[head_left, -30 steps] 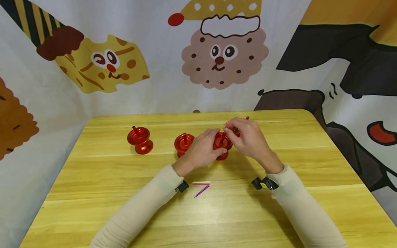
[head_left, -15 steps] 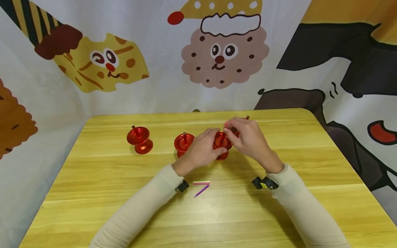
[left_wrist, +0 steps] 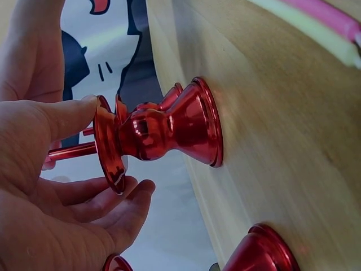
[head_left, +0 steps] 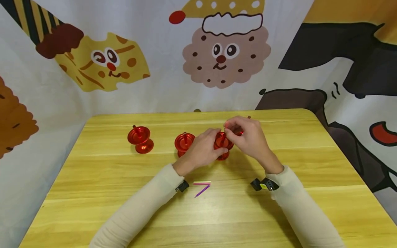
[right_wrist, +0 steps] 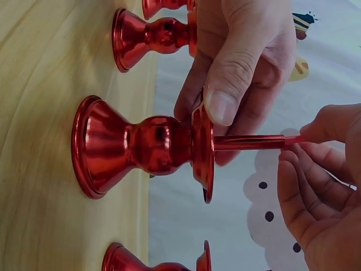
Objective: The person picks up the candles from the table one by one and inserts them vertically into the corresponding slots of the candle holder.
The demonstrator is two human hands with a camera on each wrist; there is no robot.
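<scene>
A shiny red metal candle holder [head_left: 223, 143] stands upright on the table, with a thin tube [right_wrist: 248, 142] rising from its dish. My left hand [head_left: 202, 148] grips the dish rim, thumb on one side and fingers on the other, as the left wrist view shows. At the tube's tip my right hand [head_left: 248, 137] pinches a slim translucent red candle [right_wrist: 294, 139]. The candle's end meets the tube's mouth; how deep it sits inside I cannot tell. Most of the candle is hidden by the fingers.
Similar red holders stand at the far left [head_left: 138, 136], just left of my left hand [head_left: 184, 142], and partly hidden behind my right hand [head_left: 240, 132]. Nearer on the wooden table [head_left: 217, 220] lie a yellow candle [head_left: 202, 182], a pink candle [head_left: 201, 184] and a purple candle [head_left: 202, 191].
The right hand's fingers have shifted very slightly at the top of the tube. My left hand keeps its grip on the dish, and the holders and loose candles stay in place.
</scene>
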